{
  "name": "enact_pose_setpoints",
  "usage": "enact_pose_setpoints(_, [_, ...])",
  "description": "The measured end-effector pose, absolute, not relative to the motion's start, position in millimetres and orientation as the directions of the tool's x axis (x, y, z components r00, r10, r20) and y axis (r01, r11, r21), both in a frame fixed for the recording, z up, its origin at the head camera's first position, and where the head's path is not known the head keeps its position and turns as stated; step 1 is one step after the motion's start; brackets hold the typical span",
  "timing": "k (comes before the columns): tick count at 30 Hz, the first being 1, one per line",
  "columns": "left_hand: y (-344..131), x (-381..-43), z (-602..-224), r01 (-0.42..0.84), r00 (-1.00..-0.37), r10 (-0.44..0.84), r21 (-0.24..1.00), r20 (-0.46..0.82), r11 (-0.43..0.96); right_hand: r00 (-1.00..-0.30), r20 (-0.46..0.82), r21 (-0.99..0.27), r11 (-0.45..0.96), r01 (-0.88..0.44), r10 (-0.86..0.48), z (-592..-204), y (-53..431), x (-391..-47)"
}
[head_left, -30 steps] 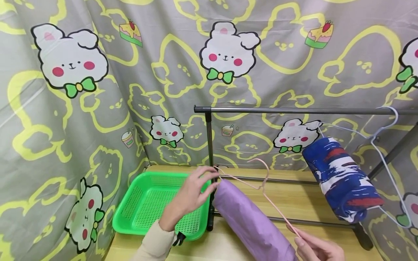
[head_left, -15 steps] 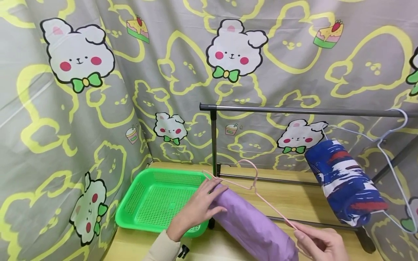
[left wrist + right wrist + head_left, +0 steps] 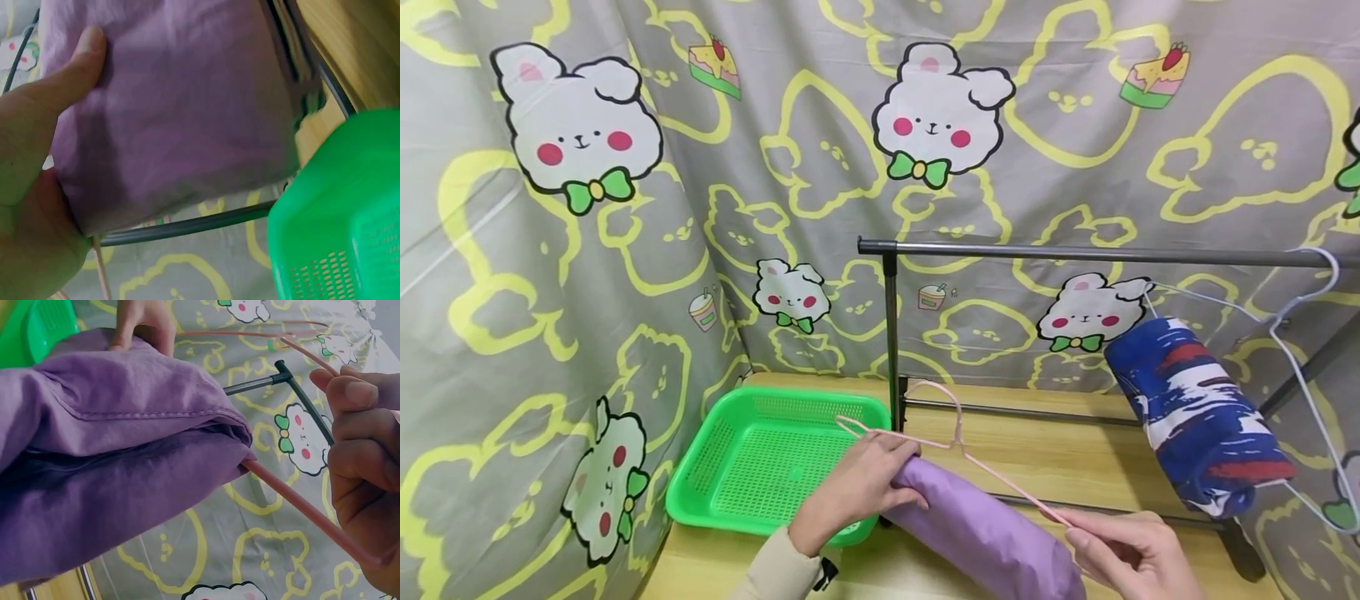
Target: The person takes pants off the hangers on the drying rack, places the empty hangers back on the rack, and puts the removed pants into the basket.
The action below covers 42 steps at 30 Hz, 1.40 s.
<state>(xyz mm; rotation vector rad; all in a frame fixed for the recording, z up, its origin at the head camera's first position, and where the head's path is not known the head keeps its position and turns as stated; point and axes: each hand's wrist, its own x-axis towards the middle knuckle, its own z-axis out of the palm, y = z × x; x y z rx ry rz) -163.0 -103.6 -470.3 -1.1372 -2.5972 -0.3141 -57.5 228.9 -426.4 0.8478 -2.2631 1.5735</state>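
Note:
In the head view a folded purple cloth garment (image 3: 977, 521) hangs over the lower bar of a pink clothes hanger (image 3: 958, 421). My left hand (image 3: 867, 479) grips the garment's far end, its thumb (image 3: 84, 62) on one face in the left wrist view; its other fingers are mostly hidden behind the cloth. At the lower right, my right hand (image 3: 1131, 550) pinches the hanger's sloping arm between thumb and fingers. The right wrist view shows the hanger's bar (image 3: 306, 508) coming out of the garment's folded edge beside the right hand.
A green perforated basket (image 3: 722, 513) stands on the wooden surface (image 3: 685, 571) at left. Behind the hands rises a dark metal rack (image 3: 1075, 253). From its rail hangs a pale hanger (image 3: 1334, 271) with a blue, white and red cloth (image 3: 1195, 408). Patterned curtain (image 3: 820, 42) encloses the back and left.
The left hand has moved from the hanger's far corner down onto the garment's end and taken hold of it. The pink hanger's hook has shifted left and slightly lower.

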Motion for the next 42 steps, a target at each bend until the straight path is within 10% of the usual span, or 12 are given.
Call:
enact_pose_setpoints(23, [-104,-150,-480,0.797,-0.548,0.696,0.038,0.464,0.603,-0.912,0.294,-0.862,0.334,-0.382,-0.286,-418,212,-55])
enact_pose_setpoints(42, [-97,-148,-479,0.777,-0.420,0.628,-0.099,0.655,0.622,-0.846,0.438,-0.676,0.509,-0.533,-0.304,-429,185,-67])
